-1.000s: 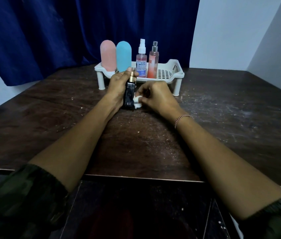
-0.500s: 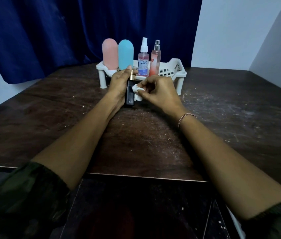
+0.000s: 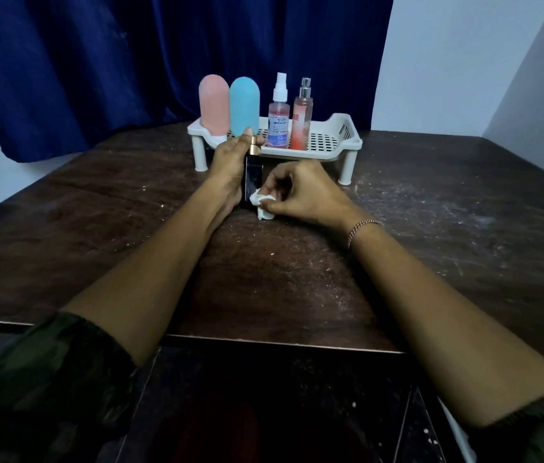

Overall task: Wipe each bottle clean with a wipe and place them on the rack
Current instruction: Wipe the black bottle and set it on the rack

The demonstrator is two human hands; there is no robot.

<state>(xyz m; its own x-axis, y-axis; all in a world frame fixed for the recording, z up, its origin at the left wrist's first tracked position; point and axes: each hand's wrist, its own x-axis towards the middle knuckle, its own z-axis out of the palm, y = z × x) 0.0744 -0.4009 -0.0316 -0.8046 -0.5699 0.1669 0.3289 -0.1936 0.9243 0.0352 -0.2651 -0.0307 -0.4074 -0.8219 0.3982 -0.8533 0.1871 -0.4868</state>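
black bottle (image 3: 252,177) upright, cap (image 3: 252,147) up, wipe (image 3: 263,204) beside

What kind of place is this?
Probably a plain room at home, though I can't be sure: a scuffed wooden table, a blue curtain behind it, and a white rack of toiletry bottles.

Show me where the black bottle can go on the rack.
The rack is bare at its right end, between the orange spray bottle and its right wall. Left and middle are crowded: pink bottle, blue bottle, clear spray bottle.
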